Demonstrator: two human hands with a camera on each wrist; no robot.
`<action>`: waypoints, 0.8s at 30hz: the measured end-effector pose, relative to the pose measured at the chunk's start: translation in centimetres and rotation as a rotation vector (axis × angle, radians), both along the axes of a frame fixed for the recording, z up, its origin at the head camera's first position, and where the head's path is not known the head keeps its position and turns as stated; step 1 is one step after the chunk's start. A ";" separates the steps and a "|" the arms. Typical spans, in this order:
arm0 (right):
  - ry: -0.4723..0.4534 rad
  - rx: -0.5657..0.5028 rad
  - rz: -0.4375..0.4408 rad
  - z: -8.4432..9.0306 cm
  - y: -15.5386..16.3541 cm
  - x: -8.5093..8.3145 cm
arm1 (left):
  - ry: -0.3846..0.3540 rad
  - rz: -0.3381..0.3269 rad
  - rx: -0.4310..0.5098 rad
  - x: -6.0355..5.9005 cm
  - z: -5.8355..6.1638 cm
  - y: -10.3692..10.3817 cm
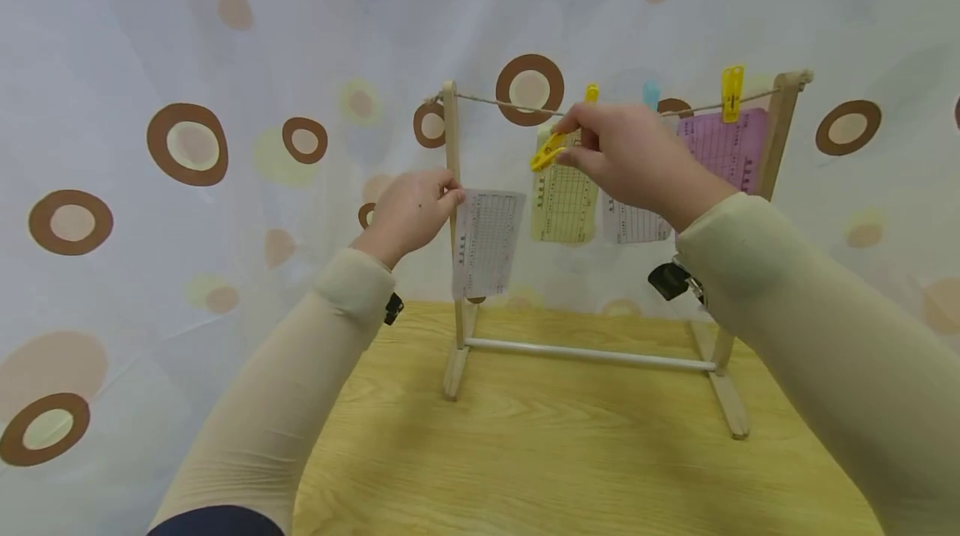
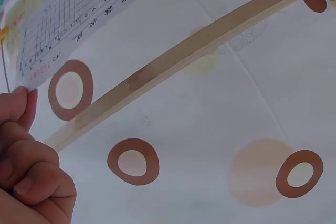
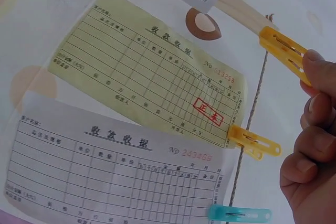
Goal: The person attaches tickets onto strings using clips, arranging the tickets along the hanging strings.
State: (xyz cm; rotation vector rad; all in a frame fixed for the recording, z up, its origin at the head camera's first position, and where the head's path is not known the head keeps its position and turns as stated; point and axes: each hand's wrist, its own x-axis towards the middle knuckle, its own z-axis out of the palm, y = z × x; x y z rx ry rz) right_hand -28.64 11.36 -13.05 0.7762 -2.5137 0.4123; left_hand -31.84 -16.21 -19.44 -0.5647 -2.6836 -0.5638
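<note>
My left hand [image 1: 415,215] pinches a white receipt slip [image 1: 489,244] by its top corner between thumb and finger. The slip hangs below the rope [image 1: 506,106], beside the rack's left post. In my right hand [image 1: 637,157] a yellow clothespin [image 1: 547,152] is pinched, its nose pointing away from the fingers. The right wrist view shows this clothespin near the rope. A yellow receipt slip [image 3: 152,72] hangs there from another yellow clothespin [image 3: 255,142]. Beside it a second white slip [image 3: 113,166] hangs from a blue clothespin [image 3: 241,214].
A purple slip [image 1: 723,140] hangs at the right end under a yellow clothespin [image 1: 732,92]. The wooden rack [image 1: 780,132] stands on a wood-grain table [image 1: 540,444], with a white crossbar [image 1: 585,353] low between its posts. A curtain with brown rings [image 1: 225,269] hangs behind.
</note>
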 end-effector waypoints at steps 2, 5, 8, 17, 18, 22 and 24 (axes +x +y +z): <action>0.009 -0.013 -0.006 0.7 -0.4 -0.3 | -0.001 0.012 0.012 -0.2 0.7 0.0; 0.023 -0.024 -0.018 1.8 -1.0 -0.9 | 0.008 0.029 0.028 -0.6 1.8 0.1; 0.015 -0.043 -0.022 3.1 -1.5 -1.6 | 0.041 0.048 0.028 -1.1 3.0 0.1; -0.042 -0.073 -0.094 6.0 -2.0 -3.2 | 0.048 0.111 0.018 -2.5 6.4 1.7; -0.057 -0.077 -0.108 6.1 -2.1 -3.4 | 0.039 0.111 0.020 -2.6 6.6 2.0; -0.120 -0.082 -0.141 6.4 -3.1 -4.5 | 0.030 0.146 0.040 -2.9 6.8 2.2; -0.140 -0.069 -0.155 6.5 -3.6 -5.0 | 0.029 0.168 0.053 -2.9 6.8 2.1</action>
